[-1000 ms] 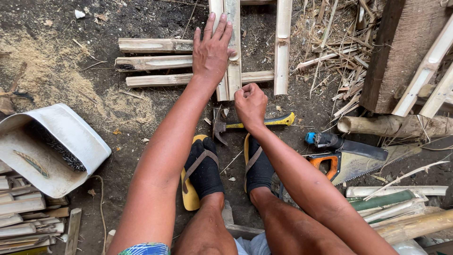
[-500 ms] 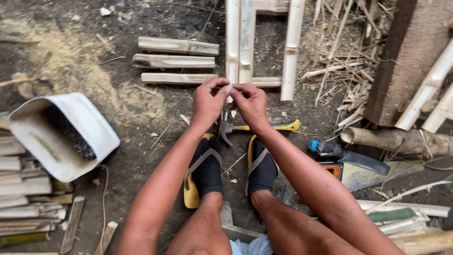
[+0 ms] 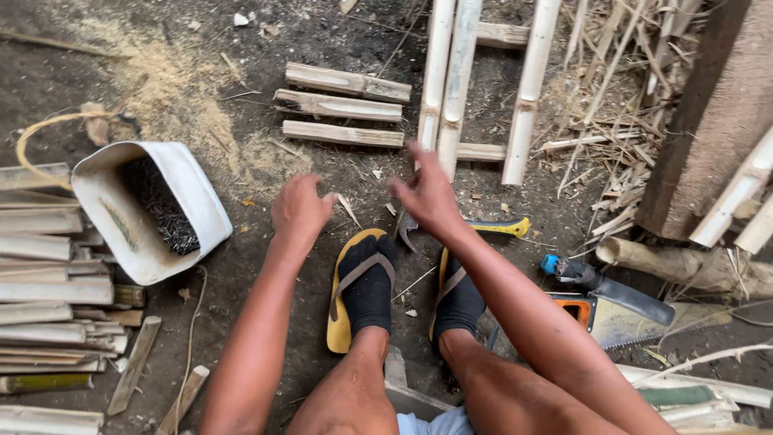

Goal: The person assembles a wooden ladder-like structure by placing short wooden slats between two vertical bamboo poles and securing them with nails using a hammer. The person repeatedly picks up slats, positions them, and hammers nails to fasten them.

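Neither hand holds anything firmly, as far as the view shows: the left hand point(image 3: 299, 208) hovers with fingers loosely curled, and whether a small nail sits between them I cannot tell; the right hand point(image 3: 428, 193) is spread wide above the hammer point(image 3: 483, 228), which lies on the ground just beyond the right foot, its head partly hidden by the wrist. The hand could land on the claw of the hammer, or the saw point(image 3: 620, 310) near the right leg could scratch it. The white container point(image 3: 197, 193) with dark nails sits at the left. The bamboo frame point(image 3: 455, 89) is cut off at the far edge.
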